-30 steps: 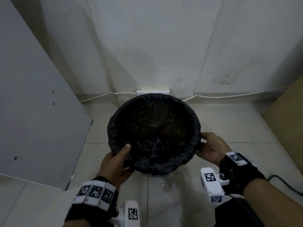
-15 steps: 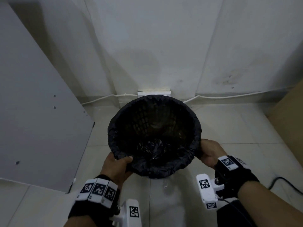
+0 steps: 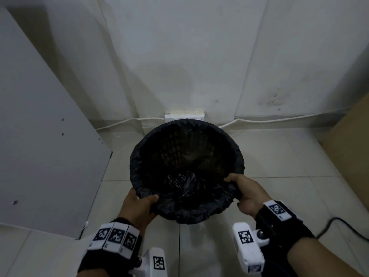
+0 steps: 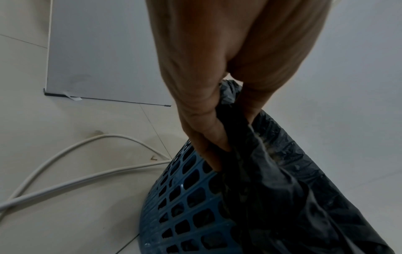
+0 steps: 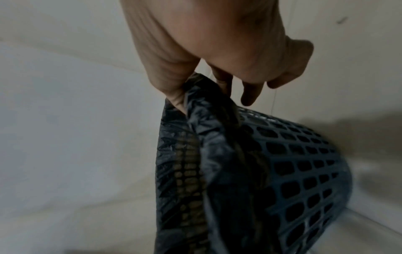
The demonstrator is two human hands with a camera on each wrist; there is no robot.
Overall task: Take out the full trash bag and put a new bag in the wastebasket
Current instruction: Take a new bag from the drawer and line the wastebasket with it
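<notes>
A round blue mesh wastebasket (image 4: 185, 197) (image 5: 304, 163) stands on the tiled floor by the wall, lined with a black trash bag (image 3: 185, 208) folded over its rim. Crumpled black plastic lies at the bottom inside. My left hand (image 3: 137, 202) pinches the bag's folded edge at the near-left rim, thumb inside; the left wrist view shows its fingers (image 4: 204, 137) clamped on the plastic (image 4: 272, 171). My right hand (image 3: 241, 188) pinches the bag edge (image 5: 202, 106) at the near-right rim, thumb and forefinger on the plastic and the other fingers loose.
A grey panel (image 3: 40, 136) leans against the wall on the left. White cables (image 3: 123, 122) run along the wall base to a white socket box (image 3: 184, 116) behind the basket. A brown board (image 3: 351, 148) stands at right, and a black cord (image 3: 329, 226) lies near my right wrist.
Both hands have slid along the rim toward the near side and closed on the bag's folded edge. The right thumb now hooks over the rim into the basket.
</notes>
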